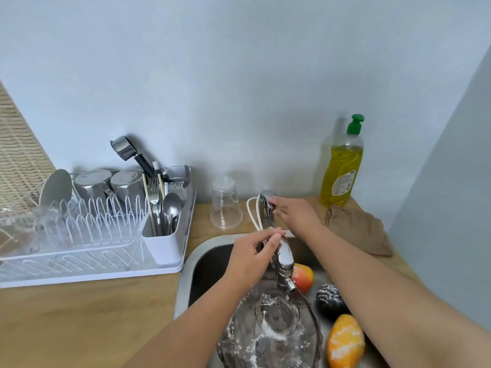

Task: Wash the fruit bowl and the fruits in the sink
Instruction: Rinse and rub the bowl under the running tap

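glass bowl (pixel 268 330) below left fingers (pixel 273 239)

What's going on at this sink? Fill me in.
A person is at the sink working the tap. The right hand rests on the faucet handle, and the left hand grips the chrome spout. Below the spout sits a glass fruit bowl streaked with white residue. An apple, an avocado and an orange lie beside it in the basin. I can't tell whether water is running.
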